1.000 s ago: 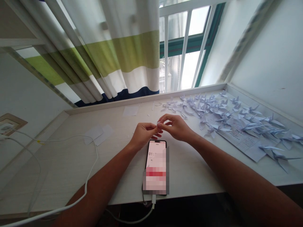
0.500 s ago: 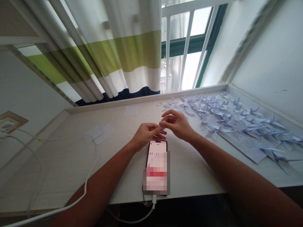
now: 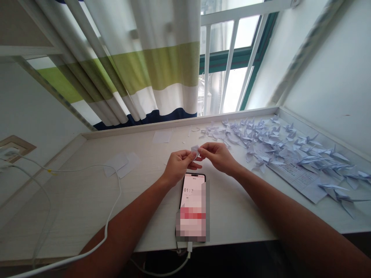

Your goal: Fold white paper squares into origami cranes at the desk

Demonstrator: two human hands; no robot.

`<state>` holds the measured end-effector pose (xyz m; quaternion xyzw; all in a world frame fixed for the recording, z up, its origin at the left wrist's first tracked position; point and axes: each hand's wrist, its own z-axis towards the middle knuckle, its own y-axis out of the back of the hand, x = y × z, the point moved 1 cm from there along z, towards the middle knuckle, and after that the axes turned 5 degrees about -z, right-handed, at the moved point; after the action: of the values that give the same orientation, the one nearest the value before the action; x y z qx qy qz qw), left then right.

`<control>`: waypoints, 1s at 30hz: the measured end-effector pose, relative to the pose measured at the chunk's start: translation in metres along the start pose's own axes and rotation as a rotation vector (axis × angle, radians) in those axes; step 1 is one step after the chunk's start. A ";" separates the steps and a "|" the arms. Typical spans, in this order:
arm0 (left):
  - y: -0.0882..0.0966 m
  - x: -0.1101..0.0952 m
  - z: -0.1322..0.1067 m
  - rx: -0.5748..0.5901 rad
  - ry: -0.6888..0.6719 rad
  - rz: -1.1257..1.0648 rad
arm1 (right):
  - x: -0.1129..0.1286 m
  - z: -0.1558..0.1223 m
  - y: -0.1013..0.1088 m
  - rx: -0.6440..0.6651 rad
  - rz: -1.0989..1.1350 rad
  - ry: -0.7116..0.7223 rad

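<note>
A small folded piece of white paper (image 3: 195, 149) is pinched between my two hands, above the far end of the phone. My left hand (image 3: 180, 164) grips its lower left part between thumb and fingers, with the other fingers curled below. On the right side, my right hand (image 3: 216, 155) pinches its edge with thumb and index finger. Just below the hands the phone (image 3: 194, 199) lies face up with a timer on its screen, partly blurred out. Many folded paper cranes (image 3: 261, 135) are spread over the right of the desk.
Loose paper sheets (image 3: 123, 165) lie at the left, and another sheet (image 3: 162, 136) near the back edge. A printed sheet (image 3: 301, 179) sits under the cranes. White cables (image 3: 118, 193) run across the left side from a wall socket (image 3: 13, 150). The desk (image 3: 150, 220) has a raised rim.
My right hand has lowered slightly and its fingers have shifted along the paper. More of the folded paper now shows above my left thumb. The view has tilted a little.
</note>
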<state>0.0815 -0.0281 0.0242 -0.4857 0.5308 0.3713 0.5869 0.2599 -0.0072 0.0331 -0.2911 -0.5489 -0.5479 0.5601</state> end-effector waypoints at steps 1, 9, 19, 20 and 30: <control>-0.001 0.001 0.000 -0.013 -0.002 0.000 | -0.001 0.000 -0.001 -0.009 -0.012 0.008; -0.006 0.000 -0.001 0.034 0.084 -0.048 | -0.004 -0.001 -0.004 -0.102 -0.081 0.020; -0.007 0.001 0.000 -0.023 0.012 -0.064 | 0.005 -0.006 -0.005 -0.149 -0.258 0.265; -0.006 0.001 0.000 -0.026 0.000 -0.073 | 0.007 -0.007 -0.005 -0.131 -0.266 0.269; -0.005 0.004 0.001 0.053 0.004 0.025 | 0.009 -0.004 -0.003 -0.126 -0.160 0.103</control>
<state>0.0866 -0.0290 0.0209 -0.4639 0.5478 0.3635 0.5938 0.2565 -0.0146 0.0393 -0.2523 -0.5054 -0.6385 0.5227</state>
